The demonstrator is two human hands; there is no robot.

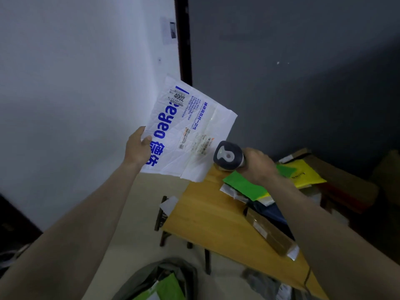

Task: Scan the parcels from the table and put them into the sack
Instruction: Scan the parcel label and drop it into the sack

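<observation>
My left hand (138, 148) grips the lower left edge of a flat white parcel (186, 131) with blue lettering, held up in the air above the table's far corner. My right hand (258, 164) holds a dark handheld scanner (228, 155), its head pointing at the label on the parcel's lower right part. Below, at the frame's bottom edge, the grey sack (173, 271) stands open on the floor with green parcels inside. More parcels lie on the wooden table (207, 217).
On the table lie a green parcel (244, 185), a yellow parcel (305, 172), a dark blue one and a brown cardboard box (268, 230). Cardboard boxes (346, 187) stack beyond the table at the right. A white wall is left, a dark wall behind.
</observation>
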